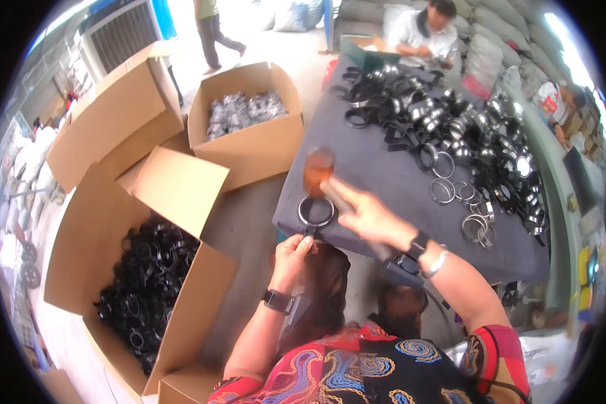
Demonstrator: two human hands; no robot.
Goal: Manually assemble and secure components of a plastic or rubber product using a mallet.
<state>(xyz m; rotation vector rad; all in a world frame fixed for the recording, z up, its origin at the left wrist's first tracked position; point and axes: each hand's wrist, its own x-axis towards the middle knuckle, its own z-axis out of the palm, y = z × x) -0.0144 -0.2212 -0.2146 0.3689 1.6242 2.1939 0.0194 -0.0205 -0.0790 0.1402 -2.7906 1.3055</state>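
My left hand [293, 260] is closed, pinching the short black handle of a metal-lined ring [316, 224] that lies at the near left corner of the table. My right hand [369, 214] is around a mallet, whose blurred orange-brown head [318, 172] is just beyond the ring. The mallet head and ring look apart, though motion blur hides the exact gap. To the right of my right hand, several loose metal rings [443, 190] lie on the grey table cover [377, 158].
A large pile of black ringed parts [444, 121] covers the table's far right. An open carton [215, 283] at left holds similar black parts [148, 289]. Behind it, another carton [262, 148] holds wrapped pieces [242, 113]. A person [427, 37] sits at the table's far end; another walks behind.
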